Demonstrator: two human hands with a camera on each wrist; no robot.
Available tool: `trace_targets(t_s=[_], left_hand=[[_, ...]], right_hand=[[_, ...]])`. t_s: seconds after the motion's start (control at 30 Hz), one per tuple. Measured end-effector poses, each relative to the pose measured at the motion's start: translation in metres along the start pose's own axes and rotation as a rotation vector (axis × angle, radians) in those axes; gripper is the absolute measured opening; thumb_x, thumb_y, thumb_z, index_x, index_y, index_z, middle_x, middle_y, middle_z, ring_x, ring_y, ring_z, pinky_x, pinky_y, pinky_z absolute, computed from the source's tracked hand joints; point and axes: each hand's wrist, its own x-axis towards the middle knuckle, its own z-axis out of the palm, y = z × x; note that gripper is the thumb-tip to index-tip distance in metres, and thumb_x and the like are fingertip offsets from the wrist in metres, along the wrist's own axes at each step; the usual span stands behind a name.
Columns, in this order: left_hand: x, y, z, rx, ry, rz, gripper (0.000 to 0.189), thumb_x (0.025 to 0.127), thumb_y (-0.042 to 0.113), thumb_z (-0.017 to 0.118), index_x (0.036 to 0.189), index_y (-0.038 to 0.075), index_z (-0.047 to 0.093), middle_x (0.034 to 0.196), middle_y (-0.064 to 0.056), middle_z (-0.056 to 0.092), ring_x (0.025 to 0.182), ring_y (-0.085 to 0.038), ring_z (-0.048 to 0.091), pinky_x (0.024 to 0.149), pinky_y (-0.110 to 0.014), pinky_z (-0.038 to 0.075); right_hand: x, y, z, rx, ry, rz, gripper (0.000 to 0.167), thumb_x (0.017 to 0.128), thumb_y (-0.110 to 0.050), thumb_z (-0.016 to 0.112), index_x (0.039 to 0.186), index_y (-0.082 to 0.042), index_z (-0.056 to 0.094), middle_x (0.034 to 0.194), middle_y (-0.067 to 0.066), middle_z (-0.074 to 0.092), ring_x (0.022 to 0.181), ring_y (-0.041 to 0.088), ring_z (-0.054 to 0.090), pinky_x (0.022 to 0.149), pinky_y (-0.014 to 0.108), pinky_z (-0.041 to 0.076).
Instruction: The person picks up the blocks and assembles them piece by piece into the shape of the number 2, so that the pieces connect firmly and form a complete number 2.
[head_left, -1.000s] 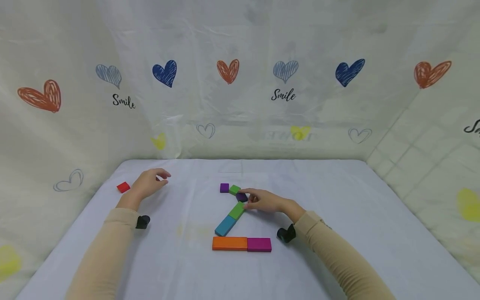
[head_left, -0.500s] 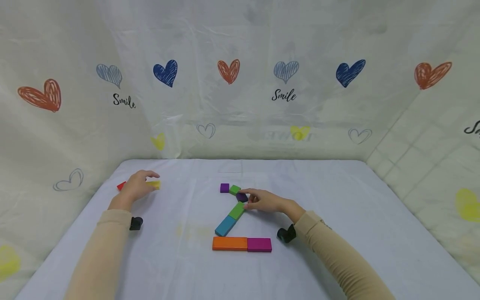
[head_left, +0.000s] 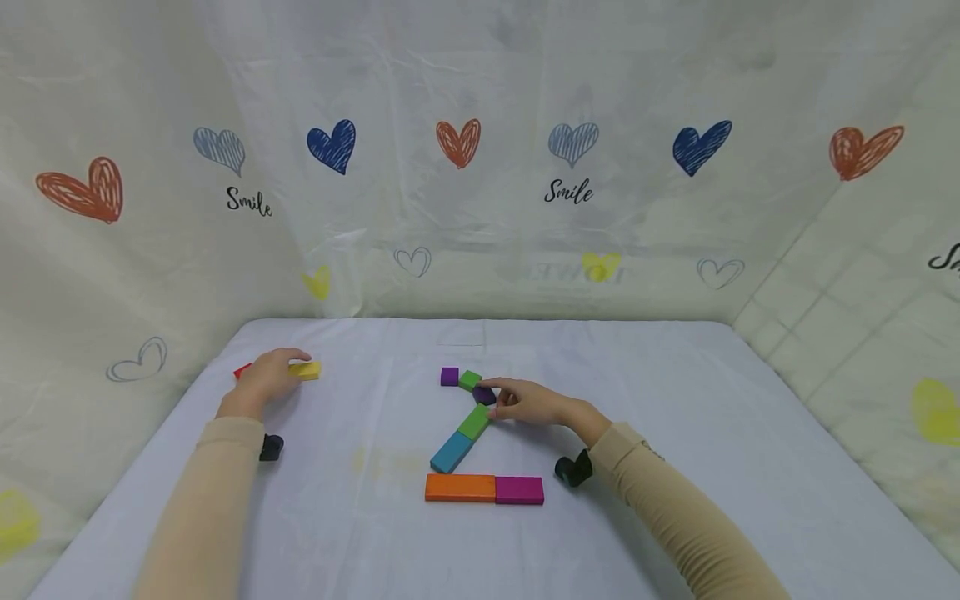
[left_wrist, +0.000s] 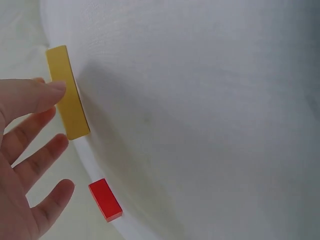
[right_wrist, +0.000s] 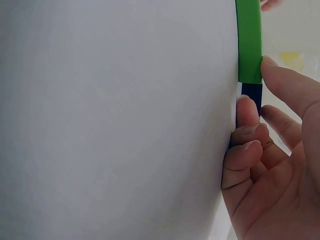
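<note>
My left hand [head_left: 267,377] is at the left of the table, thumb and index finger on a yellow block [head_left: 306,371]. In the left wrist view the thumb lies across this yellow block [left_wrist: 69,95], with the other fingers spread below. A red block [head_left: 242,370] sits beside that hand, partly covered by it. My right hand [head_left: 531,402] pinches a dark purple block [head_left: 484,396] between index finger and thumb. The thumb touches the long green block [right_wrist: 250,42] in the right wrist view, and the remaining fingers curl at the tabletop.
A small green block [head_left: 470,380] and a purple block [head_left: 449,377] continue the line behind. In front, a blue block [head_left: 452,452] adjoins the long green one. Nearer lie an orange block [head_left: 460,488] and a magenta block [head_left: 519,491], end to end on the white cloth.
My left hand has moved left and down onto the yellow block, which its hand hid at first. The right hand and the line of blocks have stayed put.
</note>
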Motion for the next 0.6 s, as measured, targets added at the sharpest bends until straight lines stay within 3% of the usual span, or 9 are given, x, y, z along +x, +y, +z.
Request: trace_targets(t_s=[0.33, 0.6], left_hand=[[0.004, 0.003, 0.0061, 0.026, -0.021, -0.053, 0.046, 0.096, 0.001, 0.051, 0.142, 0.001, 0.054, 0.145, -0.03, 0.048, 0.131, -0.05, 0.042, 0.102, -0.065, 0.037], [0.0065, 0.0071, 0.0085, 0.071, 0.001, -0.051, 0.042, 0.097, 0.005, 0.063, 0.137, -0.005, 0.058, 0.136, -0.029, 0.055, 0.122, -0.046, 0.049, 0.099, -0.061, 0.042]], right_hand=[[-0.0001, -0.0005, 0.0001, -0.003, 0.0, 0.0, 0.059, 0.101, -0.024, 0.068, 0.154, -0.013, 0.045, 0.101, 0.001, 0.059, 0.093, 0.018, 0.054, 0.08, 0.032, 0.045], [0.0005, -0.0012, 0.0, -0.003, 0.0, -0.006, 0.06, 0.1, -0.024, 0.069, 0.154, -0.012, 0.045, 0.102, 0.001, 0.06, 0.093, 0.018, 0.054, 0.081, 0.033, 0.045]])
